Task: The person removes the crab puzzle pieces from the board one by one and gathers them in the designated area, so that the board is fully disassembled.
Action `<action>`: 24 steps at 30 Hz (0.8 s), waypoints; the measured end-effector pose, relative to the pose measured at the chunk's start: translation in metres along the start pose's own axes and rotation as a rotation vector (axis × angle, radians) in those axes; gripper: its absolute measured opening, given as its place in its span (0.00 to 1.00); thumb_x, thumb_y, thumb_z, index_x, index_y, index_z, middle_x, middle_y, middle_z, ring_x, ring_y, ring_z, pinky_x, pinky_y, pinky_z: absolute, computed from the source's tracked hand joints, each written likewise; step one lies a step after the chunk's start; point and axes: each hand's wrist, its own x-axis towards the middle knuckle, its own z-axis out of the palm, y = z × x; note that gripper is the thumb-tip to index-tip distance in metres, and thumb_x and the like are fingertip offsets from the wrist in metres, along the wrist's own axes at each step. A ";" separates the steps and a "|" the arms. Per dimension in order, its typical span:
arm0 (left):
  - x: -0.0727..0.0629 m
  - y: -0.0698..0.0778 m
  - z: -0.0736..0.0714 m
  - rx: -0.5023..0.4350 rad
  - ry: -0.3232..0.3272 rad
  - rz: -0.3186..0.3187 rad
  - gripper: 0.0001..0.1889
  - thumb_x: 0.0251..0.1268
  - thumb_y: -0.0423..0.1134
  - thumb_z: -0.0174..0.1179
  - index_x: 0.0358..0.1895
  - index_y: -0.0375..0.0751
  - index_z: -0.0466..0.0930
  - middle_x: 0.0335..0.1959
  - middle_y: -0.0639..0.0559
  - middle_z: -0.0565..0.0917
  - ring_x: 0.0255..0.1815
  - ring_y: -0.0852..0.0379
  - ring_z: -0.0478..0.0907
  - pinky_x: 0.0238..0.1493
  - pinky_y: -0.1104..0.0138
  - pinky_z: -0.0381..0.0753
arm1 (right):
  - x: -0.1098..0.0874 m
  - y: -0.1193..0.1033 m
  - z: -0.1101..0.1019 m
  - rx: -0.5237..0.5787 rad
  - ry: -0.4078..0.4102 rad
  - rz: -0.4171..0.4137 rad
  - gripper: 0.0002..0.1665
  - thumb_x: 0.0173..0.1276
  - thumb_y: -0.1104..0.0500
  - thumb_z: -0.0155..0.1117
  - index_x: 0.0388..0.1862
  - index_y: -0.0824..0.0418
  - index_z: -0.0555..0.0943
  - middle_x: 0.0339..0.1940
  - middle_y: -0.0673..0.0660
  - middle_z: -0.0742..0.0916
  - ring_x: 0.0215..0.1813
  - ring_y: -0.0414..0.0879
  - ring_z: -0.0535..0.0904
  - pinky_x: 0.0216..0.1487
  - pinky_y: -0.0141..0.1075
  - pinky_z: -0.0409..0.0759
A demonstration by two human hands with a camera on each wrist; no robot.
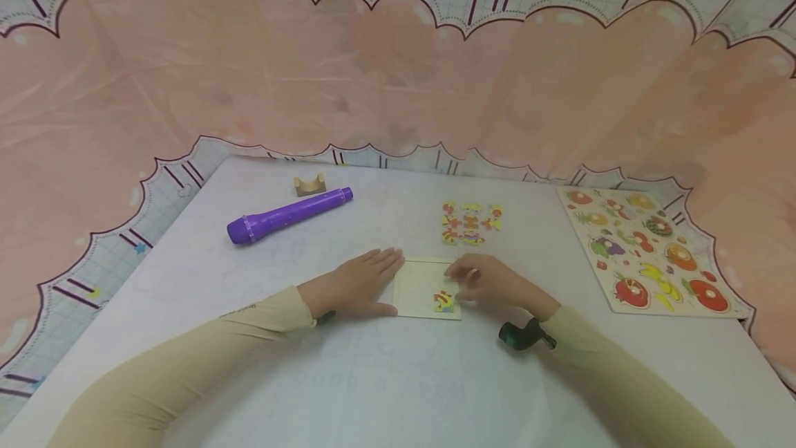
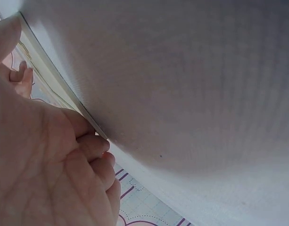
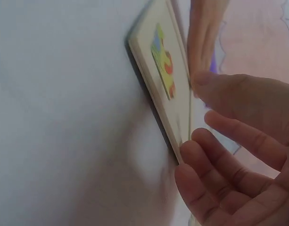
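A small pale wooden puzzle tray (image 1: 415, 289) lies on the table, with one colourful jigsaw piece (image 1: 443, 301) in its near right corner. My left hand (image 1: 357, 282) lies along the tray's left side, its fingers straight near the far corner and its thumb at the near one. At the right edge, my right hand (image 1: 491, 283) has loosely bent fingers, with a gap between thumb and fingers. The right wrist view shows those fingers (image 3: 194, 153) right at the tray's edge. Beyond the tray, several jigsaw pieces (image 1: 470, 223) lie grouped with a cartoon picture on them.
A purple tube-shaped object (image 1: 289, 216) lies at the left, with a small wooden cradle-shaped block (image 1: 309, 185) behind it. To the right is a large fruit-picture board (image 1: 647, 254), close to the table's edge. A patterned cloth (image 1: 398, 81) hangs behind the white table (image 1: 398, 386).
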 end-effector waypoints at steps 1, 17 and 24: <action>0.000 0.000 0.000 0.001 -0.002 -0.002 0.48 0.63 0.68 0.44 0.74 0.35 0.45 0.76 0.42 0.48 0.78 0.48 0.45 0.78 0.58 0.46 | -0.001 -0.001 0.002 0.001 -0.012 0.003 0.19 0.55 0.62 0.71 0.47 0.64 0.80 0.44 0.58 0.85 0.47 0.49 0.79 0.50 0.38 0.81; 0.003 0.000 0.002 0.013 -0.001 -0.007 0.48 0.63 0.69 0.44 0.74 0.35 0.46 0.76 0.42 0.49 0.78 0.49 0.46 0.78 0.59 0.47 | 0.000 -0.010 0.013 -0.014 -0.103 -0.039 0.21 0.54 0.59 0.72 0.49 0.58 0.80 0.46 0.52 0.84 0.44 0.41 0.76 0.42 0.27 0.77; 0.002 0.001 0.002 0.010 -0.006 -0.013 0.48 0.63 0.69 0.44 0.74 0.36 0.46 0.76 0.43 0.48 0.78 0.49 0.45 0.78 0.58 0.46 | 0.000 -0.015 0.016 -0.084 -0.105 -0.021 0.22 0.53 0.60 0.73 0.48 0.59 0.82 0.46 0.52 0.82 0.40 0.39 0.72 0.40 0.26 0.76</action>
